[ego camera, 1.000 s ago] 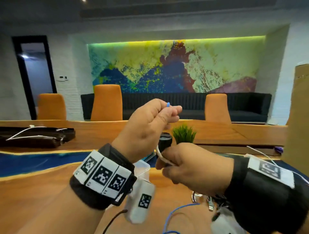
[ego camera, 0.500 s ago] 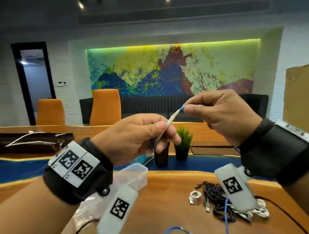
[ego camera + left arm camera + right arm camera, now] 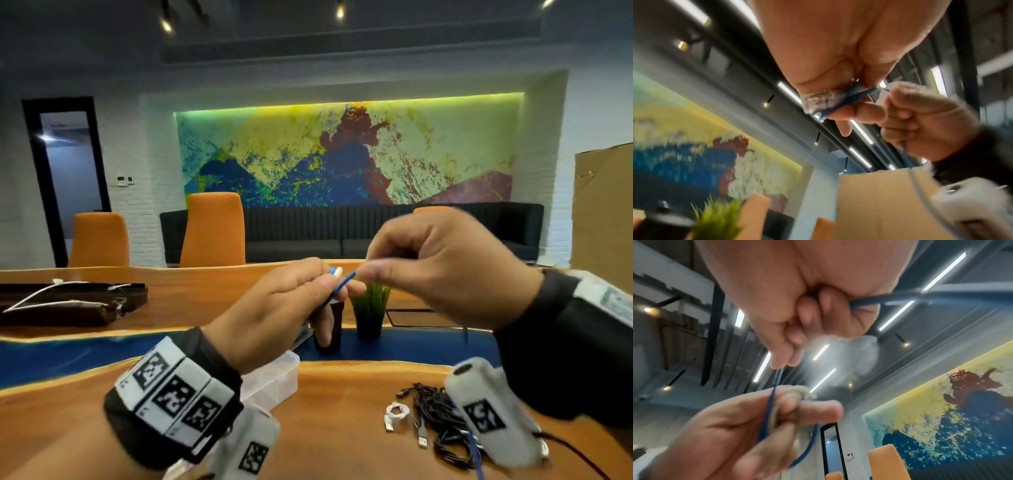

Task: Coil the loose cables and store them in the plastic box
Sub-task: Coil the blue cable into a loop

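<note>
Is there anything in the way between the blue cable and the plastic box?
Nothing visible blocks it. Both hands, left hand and right hand, hold the blue cable in the air, and the plastic box sits open on the table just below the left hand.

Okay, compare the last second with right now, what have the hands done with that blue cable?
A second ago the right hand was low, below the left hand. It rose, pinched the blue cable, and has now closed in so its fingertips nearly meet the left hand's. The left hand kept gripping the cable's end throughout. The plastic box and the black cable pile stayed on the table.
</note>
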Available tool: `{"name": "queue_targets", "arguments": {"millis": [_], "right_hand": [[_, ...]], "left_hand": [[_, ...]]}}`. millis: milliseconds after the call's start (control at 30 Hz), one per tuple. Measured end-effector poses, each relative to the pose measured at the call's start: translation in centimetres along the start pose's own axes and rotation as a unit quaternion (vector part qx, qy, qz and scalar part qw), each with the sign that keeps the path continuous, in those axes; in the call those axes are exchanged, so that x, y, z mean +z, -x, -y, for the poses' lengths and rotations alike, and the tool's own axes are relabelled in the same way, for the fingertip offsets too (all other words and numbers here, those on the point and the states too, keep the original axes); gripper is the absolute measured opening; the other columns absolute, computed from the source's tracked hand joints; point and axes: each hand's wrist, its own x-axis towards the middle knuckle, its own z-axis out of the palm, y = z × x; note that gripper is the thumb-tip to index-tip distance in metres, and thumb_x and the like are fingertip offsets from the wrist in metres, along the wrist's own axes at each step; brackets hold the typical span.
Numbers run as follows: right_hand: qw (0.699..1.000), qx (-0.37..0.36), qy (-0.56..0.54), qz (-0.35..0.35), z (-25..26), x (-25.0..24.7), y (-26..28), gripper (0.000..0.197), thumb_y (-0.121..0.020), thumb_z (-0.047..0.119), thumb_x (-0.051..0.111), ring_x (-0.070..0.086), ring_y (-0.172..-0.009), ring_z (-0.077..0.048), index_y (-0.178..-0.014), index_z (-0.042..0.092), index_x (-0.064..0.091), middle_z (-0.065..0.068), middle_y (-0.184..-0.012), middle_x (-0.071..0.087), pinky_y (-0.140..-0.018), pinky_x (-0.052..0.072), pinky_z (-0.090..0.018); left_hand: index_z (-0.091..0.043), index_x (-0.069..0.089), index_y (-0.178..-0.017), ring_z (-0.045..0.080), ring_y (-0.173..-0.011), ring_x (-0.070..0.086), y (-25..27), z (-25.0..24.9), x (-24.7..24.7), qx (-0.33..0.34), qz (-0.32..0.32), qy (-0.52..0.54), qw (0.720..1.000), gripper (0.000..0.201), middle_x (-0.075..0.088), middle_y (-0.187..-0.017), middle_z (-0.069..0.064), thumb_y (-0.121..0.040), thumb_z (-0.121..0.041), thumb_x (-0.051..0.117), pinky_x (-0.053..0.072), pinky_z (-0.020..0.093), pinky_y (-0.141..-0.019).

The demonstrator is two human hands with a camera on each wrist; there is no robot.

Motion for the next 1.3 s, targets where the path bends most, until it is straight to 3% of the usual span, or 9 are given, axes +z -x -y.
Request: {"name": "queue_targets", "arguments": {"millis": [167, 267, 400, 533, 833, 933, 1100, 1200, 1300], "right_hand": [[0.981, 0.074, -0.142, -0.108, -3.1, 2.1, -0.4, 0.018, -0.086, 0.028, 0.066, 0.050, -0.057, -0.003, -0.084, 0.012, 0.073, -0.003, -0.062, 0.062, -0.052, 0.041, -0.023], [0.977, 0.142, -0.159, -0.007, -3.2, 5.8, 1.8, 0.022, -0.099, 0.017, 0.052, 0.044, -0.053, 0.002, -0.095, 0.008, 0.072, 0.009, -0.058, 0.053, -0.055, 0.038, -0.018], [0.961, 0.129, -0.080, 0.232, -0.2, 7.0, 3.0, 0.010, -0.098, 0.024, 0.055, 0.054, -0.062, -0.001, -0.098, 0.020, 0.064, 0.002, -0.074, 0.062, -0.059, 0.048, -0.020], [0.977, 0.038, 0.032, 0.207, 0.4, 2.9, 1.3, 0.018, -0.093, 0.022, 0.063, 0.055, -0.067, 0.001, -0.078, 0.033, 0.063, 0.014, -0.068, 0.059, -0.062, 0.041, -0.012], [0.958, 0.213, -0.190, 0.000, -5.0, 3.4, 0.4, 0.019, -0.096, 0.020, 0.059, 0.039, -0.039, -0.012, -0.095, 0.006, 0.071, -0.004, -0.056, 0.043, -0.037, 0.034, -0.022], [0.920, 0.294, -0.253, 0.059, -4.1, 7.4, 2.8, 0.021, -0.100, 0.019, 0.051, 0.038, -0.042, -0.015, -0.099, 0.004, 0.066, -0.005, -0.060, 0.043, -0.038, 0.034, -0.024], [0.927, 0.215, -0.125, 0.280, -0.4, 7.9, 3.7, 0.016, -0.100, 0.024, 0.050, 0.049, -0.052, -0.002, -0.110, 0.020, 0.062, 0.005, -0.068, 0.057, -0.050, 0.040, -0.018], [0.971, 0.116, 0.016, 0.210, 0.3, 5.4, 2.5, 0.015, -0.094, 0.024, 0.060, 0.053, -0.060, -0.003, -0.089, 0.015, 0.070, 0.009, -0.064, 0.057, -0.057, 0.042, -0.016], [0.990, 0.109, 0.032, 0.080, -0.6, 2.1, 1.1, 0.017, -0.088, 0.029, 0.069, 0.055, -0.058, -0.009, -0.076, 0.016, 0.072, 0.004, -0.062, 0.064, -0.058, 0.046, -0.023]], "left_hand": [[-0.009, 0.065, -0.082, 0.011, -0.046, 0.041, 0.4, -2.5, 1.1, -0.013, -0.014, 0.283, 0.959, 0.037, 0.060, -0.100, 0.045, -0.100, -0.024, 0.035, 0.034, 0.032, -0.060], [-0.009, 0.057, -0.081, 0.012, -0.049, 0.053, -0.1, -3.7, 0.8, -0.017, -0.054, 0.385, 0.921, 0.031, 0.071, -0.099, 0.029, -0.098, -0.025, 0.036, 0.047, 0.025, -0.059], [-0.008, 0.058, -0.103, 0.012, -0.084, 0.071, -1.1, -1.2, 1.0, 0.047, -0.101, -0.007, 0.994, 0.028, 0.074, -0.108, 0.008, -0.106, -0.029, 0.040, 0.053, 0.029, -0.076], [-0.010, 0.054, -0.091, 0.020, -0.077, 0.066, -1.0, 1.2, 0.8, 0.057, -0.052, -0.223, 0.972, 0.035, 0.070, -0.087, 0.007, -0.099, -0.041, 0.039, 0.050, 0.047, -0.069], [-0.016, 0.069, -0.073, 0.012, -0.047, 0.033, 0.5, -1.9, 1.1, -0.045, -0.033, 0.261, 0.964, 0.043, 0.044, -0.101, 0.055, -0.099, -0.029, 0.037, 0.029, 0.025, -0.049], [-0.006, 0.054, -0.082, 0.014, -0.049, 0.046, -0.3, -1.8, 1.6, -0.039, -0.114, 0.297, 0.947, 0.031, 0.066, -0.101, 0.035, -0.104, -0.019, 0.035, 0.046, 0.023, -0.050], [-0.004, 0.056, -0.109, 0.018, -0.084, 0.072, -1.2, 1.7, 1.9, 0.007, -0.128, -0.041, 0.991, 0.035, 0.074, -0.084, 0.010, -0.102, -0.036, 0.044, 0.054, 0.042, -0.085], [-0.007, 0.054, -0.099, 0.012, -0.074, 0.064, -0.8, 2.9, 2.1, 0.033, -0.085, -0.195, 0.976, 0.031, 0.069, -0.081, 0.002, -0.100, -0.036, 0.043, 0.051, 0.033, -0.071], [-0.004, 0.054, -0.094, 0.011, -0.058, 0.054, -0.2, 2.8, 1.9, -0.019, -0.041, -0.065, 0.997, 0.033, 0.066, -0.067, 0.002, -0.101, -0.032, 0.039, 0.044, 0.026, -0.060]]}}
